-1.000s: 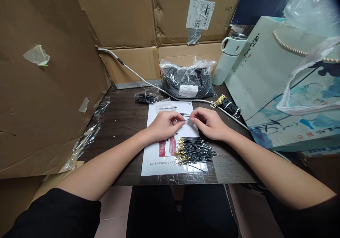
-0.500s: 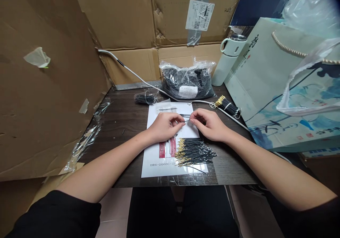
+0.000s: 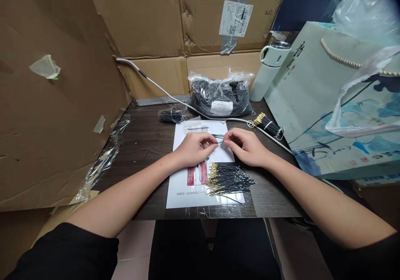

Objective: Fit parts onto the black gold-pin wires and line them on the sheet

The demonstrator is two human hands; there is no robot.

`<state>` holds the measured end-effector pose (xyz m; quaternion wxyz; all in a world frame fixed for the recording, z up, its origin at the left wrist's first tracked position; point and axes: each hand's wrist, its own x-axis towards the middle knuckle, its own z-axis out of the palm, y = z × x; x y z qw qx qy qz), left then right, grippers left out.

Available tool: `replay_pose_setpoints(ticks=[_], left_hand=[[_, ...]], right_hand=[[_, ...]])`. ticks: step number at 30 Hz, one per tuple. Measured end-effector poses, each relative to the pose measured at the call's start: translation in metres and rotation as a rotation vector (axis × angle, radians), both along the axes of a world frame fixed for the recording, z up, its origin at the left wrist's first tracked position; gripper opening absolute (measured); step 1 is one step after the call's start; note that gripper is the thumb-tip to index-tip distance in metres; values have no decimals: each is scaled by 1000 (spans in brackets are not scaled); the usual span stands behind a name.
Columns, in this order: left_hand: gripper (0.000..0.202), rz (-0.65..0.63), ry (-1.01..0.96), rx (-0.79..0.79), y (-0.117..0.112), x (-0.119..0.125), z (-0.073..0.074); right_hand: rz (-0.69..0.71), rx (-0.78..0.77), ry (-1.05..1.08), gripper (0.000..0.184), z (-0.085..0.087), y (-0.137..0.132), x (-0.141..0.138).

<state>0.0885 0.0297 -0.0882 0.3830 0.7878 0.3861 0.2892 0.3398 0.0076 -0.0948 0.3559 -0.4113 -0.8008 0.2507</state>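
My left hand (image 3: 194, 148) and my right hand (image 3: 246, 146) meet over a white printed sheet (image 3: 181, 188) on the dark table (image 3: 146, 138). Both pinch the ends of a thin black wire (image 3: 219, 143) stretched between the fingertips. Just below my hands lies a loose pile of black wires with gold tips (image 3: 229, 178). A small clear bag (image 3: 196, 126) rests at the top of the sheet.
A full plastic bag of black wires (image 3: 220, 96) stands at the back. A tied bundle of wires (image 3: 268, 124) lies right, a small bundle (image 3: 173, 115) left. A white cable (image 3: 162, 90), a pale flask (image 3: 268, 69), a paper gift bag (image 3: 337, 105) and cardboard walls (image 3: 56, 105) surround the table.
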Motion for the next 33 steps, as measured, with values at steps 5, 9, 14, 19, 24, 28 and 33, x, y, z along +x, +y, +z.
replay_pose_setpoints(ticks=[5, 9, 14, 19, 24, 28, 33], left_hand=[[13, -4, 2, 1, 0, 0, -1], [15, -4, 8, 2, 1, -1, -2], [15, 0, 9, 2, 2, 0, -2], [15, -1, 10, -5, 1, 0, -2], [14, -2, 14, 1, 1, 0, 0], [15, -1, 27, -4, 1, 0, -1], [20, 27, 56, 104, 3, -4, 5]], right_hand=[[-1, 0, -4, 12, 0, 0, 0], [2, -5, -6, 9, 0, 0, 0], [0, -13, -9, 11, 0, 0, 1], [0, -9, -14, 11, 0, 0, 1], [2, -6, -13, 9, 0, 0, 1], [3, 3, -12, 8, 1, -1, 1], [-28, 93, -12, 9, 2, 0, 1]])
